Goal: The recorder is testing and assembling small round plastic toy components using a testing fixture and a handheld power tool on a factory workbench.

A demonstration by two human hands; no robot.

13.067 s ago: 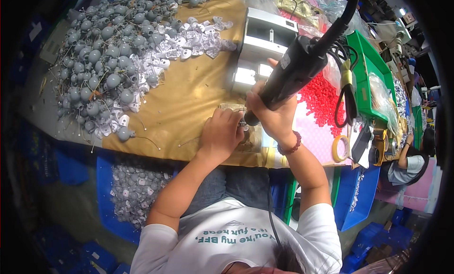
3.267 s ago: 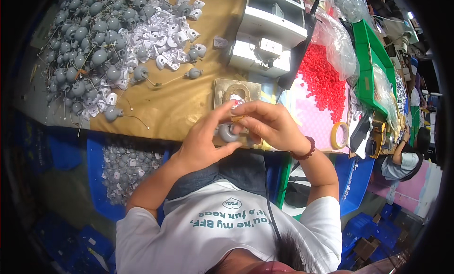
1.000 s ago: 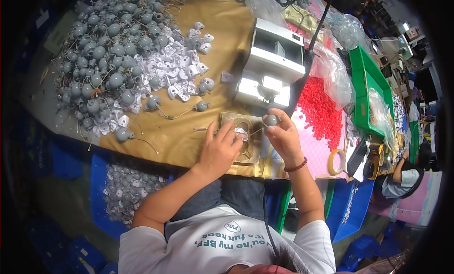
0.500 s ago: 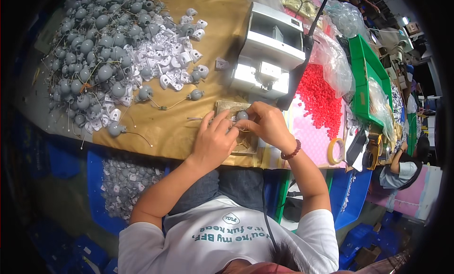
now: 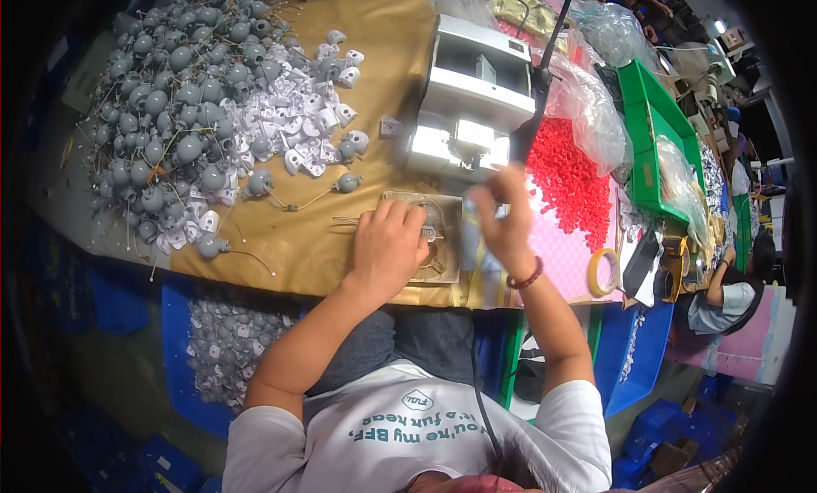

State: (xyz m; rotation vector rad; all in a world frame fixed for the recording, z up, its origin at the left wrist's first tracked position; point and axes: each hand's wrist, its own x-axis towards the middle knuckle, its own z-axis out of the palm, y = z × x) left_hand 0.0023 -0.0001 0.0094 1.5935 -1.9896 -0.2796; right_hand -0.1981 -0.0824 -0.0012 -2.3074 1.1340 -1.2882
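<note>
My left hand (image 5: 387, 244) rests on the left side of a small square board (image 5: 447, 270) near the table's front edge. Its fingers are curled close together, with the fingertips and thumb against small parts on the board. A rounded greyish part and a bit of white show beside them, but what the fingers grip is mostly hidden. Raised just right of the board is my right hand (image 5: 508, 216), smeared by motion; nothing can be made out in it. Left of the board lies a grey ball-shaped part (image 5: 347, 182) with a thin wire.
A heap of grey wired balls (image 5: 157, 101) and white plastic pieces (image 5: 294, 118) covers the table's left. Behind the board stands a white machine (image 5: 477, 76). To the right are red small parts (image 5: 568, 178), a tape roll (image 5: 604, 272) and a green crate (image 5: 651, 152).
My right hand has lifted off the board and moved right, away from the grey ball it was fingering. My left hand stays at the board, its fingers now drawn closer together.
</note>
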